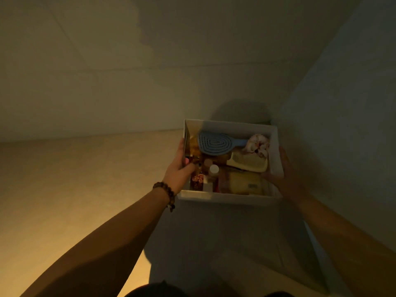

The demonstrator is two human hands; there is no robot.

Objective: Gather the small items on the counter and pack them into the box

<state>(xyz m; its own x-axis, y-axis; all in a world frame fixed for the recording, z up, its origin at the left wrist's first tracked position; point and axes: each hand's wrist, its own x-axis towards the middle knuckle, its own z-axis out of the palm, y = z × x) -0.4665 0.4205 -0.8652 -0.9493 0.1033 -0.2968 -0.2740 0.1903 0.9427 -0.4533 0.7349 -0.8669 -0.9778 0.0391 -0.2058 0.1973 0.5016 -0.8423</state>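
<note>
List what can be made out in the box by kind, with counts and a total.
Inside the white box:
Blue hairbrush: 1
Cream comb: 1
Pale scrunchie: 1
White-capped bottle: 1
Yellow pouch: 1
Total: 5; other items too dim to tell.

both hands hold a white box [229,125] near a dim corner: the left hand [179,171] grips its nine o'clock wall, thumb inside, and the right hand [280,172] cups its three o'clock wall. inside lie a blue hairbrush [216,143] at twelve o'clock, a cream comb [246,161] and a scrunchie [258,144] toward two o'clock. a bead bracelet [166,190] circles the left wrist.
</note>
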